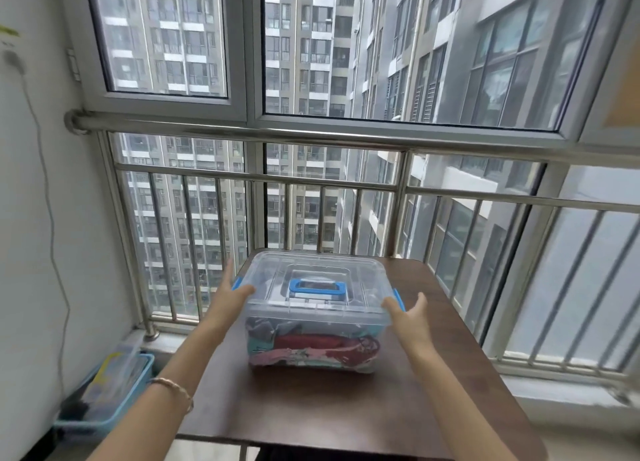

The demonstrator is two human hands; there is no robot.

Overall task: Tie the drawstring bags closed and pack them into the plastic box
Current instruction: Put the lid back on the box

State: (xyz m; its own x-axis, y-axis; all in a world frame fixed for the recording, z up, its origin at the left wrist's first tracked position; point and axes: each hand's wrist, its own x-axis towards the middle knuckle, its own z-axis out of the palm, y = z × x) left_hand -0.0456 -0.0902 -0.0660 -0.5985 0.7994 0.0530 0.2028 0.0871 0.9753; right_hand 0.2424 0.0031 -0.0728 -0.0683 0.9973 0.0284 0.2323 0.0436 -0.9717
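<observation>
Lighting: soft grey daylight reaches you through the large aluminium-framed window (311,44). Shadows: faint on the dark brown wooden surface (329,408). Distortion: your round steel railing (311,136) bows toward the frame edges; corners slightly blurred.

Clear box, blue trim, dark table
The plastic box (313,310) was colourless and see-through, with a bright blue handle (318,290) and blue side clips (399,297); the drawstring bags (311,343) inside showed dark red, teal, pink and grey, some in a busy print; the table (329,412) was dark brown; the floor basket (135,384) was pale blue; the bracelet (177,388) was golden beige; the railing (311,135) was silver; the wall (20,218) was white
</observation>
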